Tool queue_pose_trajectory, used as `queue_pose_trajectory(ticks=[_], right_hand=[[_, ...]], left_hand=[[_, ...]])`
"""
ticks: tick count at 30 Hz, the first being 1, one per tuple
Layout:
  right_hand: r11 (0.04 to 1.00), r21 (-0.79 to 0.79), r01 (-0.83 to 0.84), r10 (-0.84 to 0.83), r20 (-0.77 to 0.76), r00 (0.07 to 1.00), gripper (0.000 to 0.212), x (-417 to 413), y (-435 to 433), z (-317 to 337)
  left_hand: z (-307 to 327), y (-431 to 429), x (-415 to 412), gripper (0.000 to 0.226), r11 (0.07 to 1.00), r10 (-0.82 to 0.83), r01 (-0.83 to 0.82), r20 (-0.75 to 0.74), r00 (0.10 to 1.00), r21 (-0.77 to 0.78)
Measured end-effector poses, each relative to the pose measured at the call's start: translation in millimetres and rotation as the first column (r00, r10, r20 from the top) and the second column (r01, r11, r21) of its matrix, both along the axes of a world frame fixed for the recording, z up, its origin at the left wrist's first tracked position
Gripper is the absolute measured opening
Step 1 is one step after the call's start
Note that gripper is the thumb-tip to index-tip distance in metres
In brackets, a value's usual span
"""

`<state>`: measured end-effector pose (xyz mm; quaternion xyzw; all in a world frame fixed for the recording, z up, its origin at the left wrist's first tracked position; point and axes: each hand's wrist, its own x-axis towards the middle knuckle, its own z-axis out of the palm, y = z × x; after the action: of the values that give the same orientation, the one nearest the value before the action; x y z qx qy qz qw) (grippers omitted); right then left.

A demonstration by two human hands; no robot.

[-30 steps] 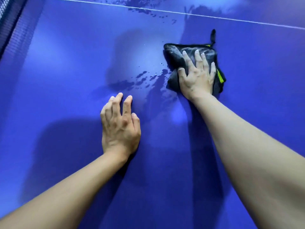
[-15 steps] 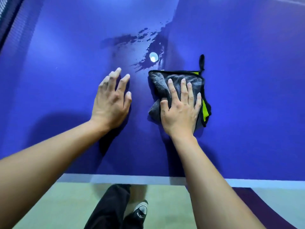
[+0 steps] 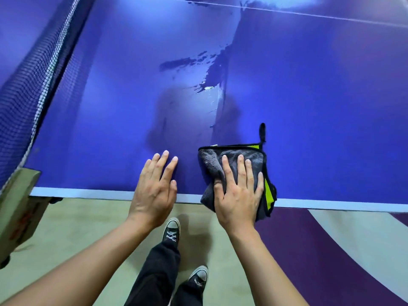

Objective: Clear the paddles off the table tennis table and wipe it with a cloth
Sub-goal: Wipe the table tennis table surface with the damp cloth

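A: Start close in. What are the hands doing?
B: Both sit at the near edge of the table [image 3: 331, 129], above the person's shoes [image 3: 171, 230] on the floor [image 3: 77, 228]. The right hand [image 3: 239, 195] lies flat, fingers straight and spread, pressing down on the cloth [image 3: 209, 164]; nothing curls round it. I'd say the flat palm spreads pressure for wiping.
A: And the cloth itself?
B: Grey and folded, with a green edge showing by the little finger. It lies under that palm. Its near part hangs past the white edge line [image 3: 88, 192], and its hanging loop [image 3: 262, 131] points away beyond the fingertips.
A: The left hand [image 3: 154, 188]?
B: Also flat and empty, fingers straight on the bare surface just left of the cloth, not touching it. It looks like a brace for leaning in.
A: Further out?
B: Beyond both sets of fingertips are wet streaks [image 3: 183, 61], so wiping seems unfinished. The net [image 3: 33, 74] runs off well left of the left hand. No paddles in view.
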<state>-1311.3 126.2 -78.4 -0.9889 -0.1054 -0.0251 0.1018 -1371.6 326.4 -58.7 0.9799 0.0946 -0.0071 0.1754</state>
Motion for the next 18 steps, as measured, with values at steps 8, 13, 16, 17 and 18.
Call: queue_pose_trajectory(ticks=[8, 13, 16, 17, 18], right_hand=[[1.000, -0.007, -0.003, 0.004, 0.090, 0.996, 0.061, 35, 38, -10], [0.999, 0.001, 0.046, -0.046, 0.047, 0.998, 0.066, 100, 91, -9], [0.997, -0.011, 0.080, -0.079, 0.020, 0.997, 0.066, 151, 111, -7], [0.996, -0.022, 0.089, -0.089, 0.009, 0.996, 0.066, 168, 116, -6], [0.995, -0.030, 0.096, -0.096, -0.002, 0.995, 0.066, 182, 119, -5]], left_hand=[[4, 14, 8, 0.052, 0.998, 0.018, -0.014, 0.062, 0.998, -0.066], [1, 58, 56, 0.052, 1.000, 0.011, -0.010, 0.083, 0.996, -0.017], [1, 92, 104, 0.055, 1.000, -0.001, 0.001, 0.078, 0.997, -0.007], [0, 102, 121, 0.056, 1.000, -0.004, 0.003, 0.079, 0.997, 0.002], [0, 110, 137, 0.056, 1.000, -0.003, 0.002, 0.085, 0.996, 0.013]])
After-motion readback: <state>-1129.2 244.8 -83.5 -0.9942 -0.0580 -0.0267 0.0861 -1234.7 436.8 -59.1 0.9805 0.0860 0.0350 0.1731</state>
